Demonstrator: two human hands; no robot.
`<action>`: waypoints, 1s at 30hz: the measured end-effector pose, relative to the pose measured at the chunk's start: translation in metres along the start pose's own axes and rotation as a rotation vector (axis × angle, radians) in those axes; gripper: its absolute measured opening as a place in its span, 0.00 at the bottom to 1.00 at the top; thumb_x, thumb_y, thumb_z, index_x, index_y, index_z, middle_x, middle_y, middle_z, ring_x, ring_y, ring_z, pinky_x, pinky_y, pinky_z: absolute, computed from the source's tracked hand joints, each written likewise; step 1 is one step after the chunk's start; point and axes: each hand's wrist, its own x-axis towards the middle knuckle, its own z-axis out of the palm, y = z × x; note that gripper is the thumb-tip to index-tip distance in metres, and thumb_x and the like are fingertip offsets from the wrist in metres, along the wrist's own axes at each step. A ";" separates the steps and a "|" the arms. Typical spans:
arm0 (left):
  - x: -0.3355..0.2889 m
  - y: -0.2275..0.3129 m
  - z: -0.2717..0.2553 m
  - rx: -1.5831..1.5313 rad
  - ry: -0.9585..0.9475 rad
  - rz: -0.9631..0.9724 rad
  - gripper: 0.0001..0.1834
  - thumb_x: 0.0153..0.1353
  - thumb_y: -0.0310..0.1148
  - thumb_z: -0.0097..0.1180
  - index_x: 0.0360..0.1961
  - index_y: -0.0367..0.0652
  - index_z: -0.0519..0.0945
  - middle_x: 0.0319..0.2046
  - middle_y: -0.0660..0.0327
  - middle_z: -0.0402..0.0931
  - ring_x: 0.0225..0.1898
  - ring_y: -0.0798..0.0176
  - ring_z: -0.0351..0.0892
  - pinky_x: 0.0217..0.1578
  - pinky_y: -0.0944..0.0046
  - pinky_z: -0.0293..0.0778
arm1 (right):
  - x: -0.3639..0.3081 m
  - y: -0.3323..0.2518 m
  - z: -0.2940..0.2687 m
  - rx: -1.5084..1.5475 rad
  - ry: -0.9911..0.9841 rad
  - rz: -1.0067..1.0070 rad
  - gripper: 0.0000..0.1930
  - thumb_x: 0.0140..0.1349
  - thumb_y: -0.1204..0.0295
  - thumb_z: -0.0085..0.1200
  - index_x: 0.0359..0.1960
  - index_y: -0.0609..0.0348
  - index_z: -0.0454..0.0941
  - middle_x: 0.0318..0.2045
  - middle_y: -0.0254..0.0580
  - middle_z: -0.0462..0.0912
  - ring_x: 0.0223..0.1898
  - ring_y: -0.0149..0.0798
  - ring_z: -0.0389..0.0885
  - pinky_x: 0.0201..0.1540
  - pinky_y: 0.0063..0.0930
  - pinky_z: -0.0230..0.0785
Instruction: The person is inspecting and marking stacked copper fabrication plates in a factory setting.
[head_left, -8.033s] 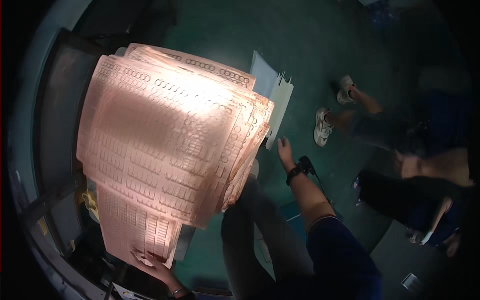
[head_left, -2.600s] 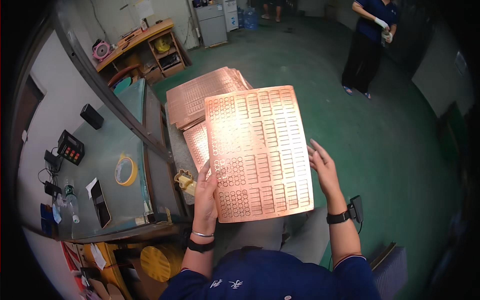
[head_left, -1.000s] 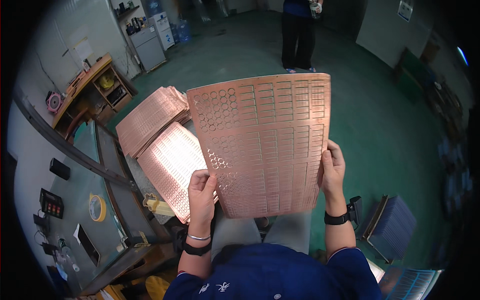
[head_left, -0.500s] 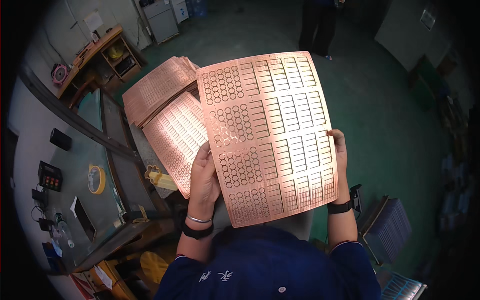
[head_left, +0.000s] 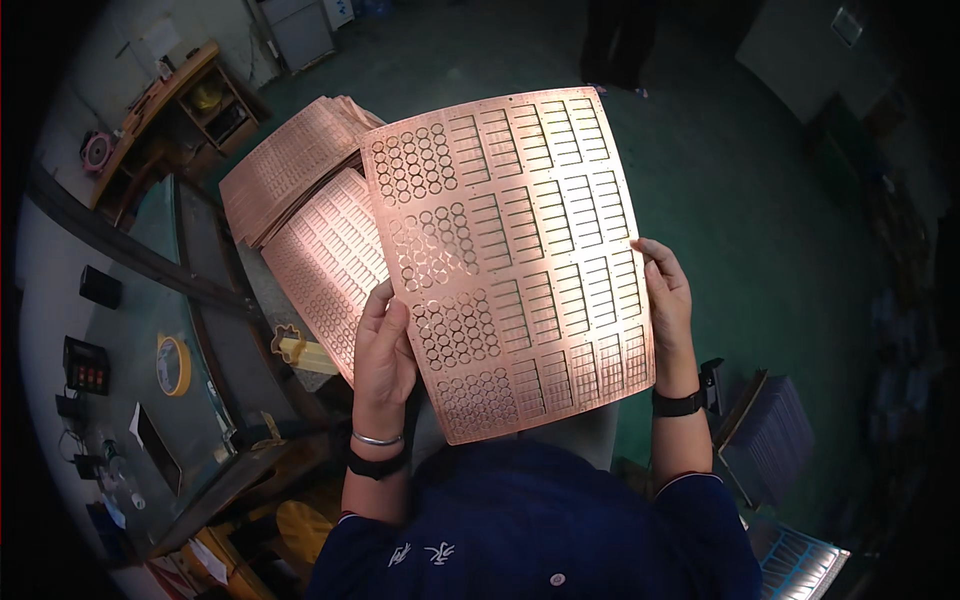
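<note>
A large copper-coloured panel [head_left: 520, 270] patterned with rows of small rings at its left and comb-like rectangular outlines across the rest is held up in front of me, its face tilted toward me. My left hand [head_left: 384, 350] grips its left edge, thumb on the face and the other fingers mostly hidden behind. At the right edge my right hand [head_left: 668, 300] pinches the panel, fingertips at the rim. Beyond my left hand lies a stack of similar copper panels [head_left: 290, 165], with another patterned panel [head_left: 320, 250] lying nearer, partly covered by the held one.
Beside the stack sits a yellow plastic piece [head_left: 305, 352]. To the left, a glass-topped table [head_left: 140, 330] bears a yellow tape roll [head_left: 173, 365] and a small keypad device [head_left: 87, 365]. A rack of thin sheets [head_left: 768, 440] stands at lower right; a person's legs [head_left: 617, 45] are far ahead.
The whole view has shifted slightly, so the panel and surroundings sit further left. My right hand's fingers have changed position at the edge, and its thumb shows now. Both hands still hold the panel.
</note>
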 end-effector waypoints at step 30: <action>0.007 -0.015 -0.001 0.146 -0.125 -0.222 0.25 0.67 0.41 0.44 0.58 0.34 0.63 0.50 0.51 0.71 0.50 0.61 0.72 0.52 0.63 0.70 | -0.001 0.010 -0.021 0.271 -0.071 0.189 0.20 0.67 0.69 0.44 0.56 0.69 0.63 0.49 0.47 0.75 0.46 0.34 0.77 0.48 0.26 0.72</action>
